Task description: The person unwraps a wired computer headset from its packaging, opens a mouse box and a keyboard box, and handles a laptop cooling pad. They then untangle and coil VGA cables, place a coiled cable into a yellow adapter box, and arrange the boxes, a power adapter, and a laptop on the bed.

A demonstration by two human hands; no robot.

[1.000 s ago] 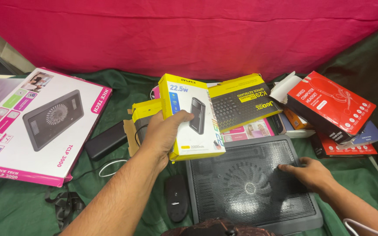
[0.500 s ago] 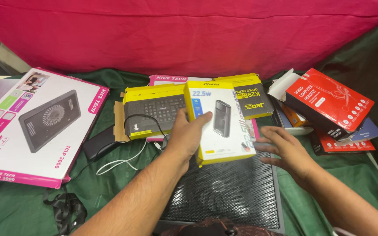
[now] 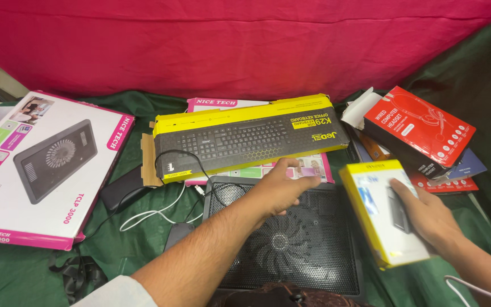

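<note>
Long yellow-black keyboard box (image 3: 251,136) lies centre-back on green cloth (image 3: 137,244), over a pink-edged flat box (image 3: 223,103). Big white-pink cooler box (image 3: 41,165) at left. Red headset box (image 3: 419,128) at right, atop a few thin packs. Small yellow-white box (image 3: 379,210) sits in right hand (image 3: 427,219), fingers wrapped on its face, tilted. Left hand (image 3: 282,190) open, palm down, arm stretched fwd over black cooling pad (image 3: 308,250), fingertips near keyboard box. Boxes: 5 clear; 1 pad; 2 hands.

Long yellow-black keyboard box (image 3: 248,139) far centre — pink-white carton (image 3: 35,165) left, red box (image 3: 419,131) right, small yellow box (image 3: 377,210) near right.
</note>
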